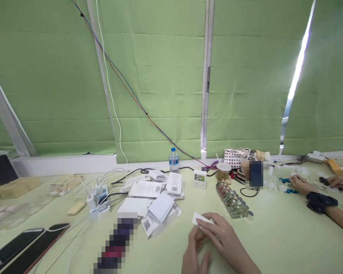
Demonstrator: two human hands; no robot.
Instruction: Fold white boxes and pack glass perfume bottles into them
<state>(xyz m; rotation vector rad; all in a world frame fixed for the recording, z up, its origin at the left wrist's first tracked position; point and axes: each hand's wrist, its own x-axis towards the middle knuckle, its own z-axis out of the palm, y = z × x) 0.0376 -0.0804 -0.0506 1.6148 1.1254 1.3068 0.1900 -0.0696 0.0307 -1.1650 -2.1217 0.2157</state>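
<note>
A small white piece (198, 219), a folded card or flat box, is held above the table in front of me. My right hand (224, 238) pinches it from the right, fingers laid over its top. From below, my left hand (194, 247) curls its fingers against the near end, partly hidden behind the right hand. Beyond them stands a white box (199, 179) with a green picture. Right of it lies a row of small clear glass bottles (233, 199). A pile of white printed packets and cards (161, 205) spreads to the left.
A water bottle (173, 160) stands by the wall. Left are a power strip (100, 199) with trailing white cables and two phones (15, 245). A lidded cup (223, 171) is behind the glass bottles. Another person's hands (301, 184) work at far right with blue pieces (291, 191).
</note>
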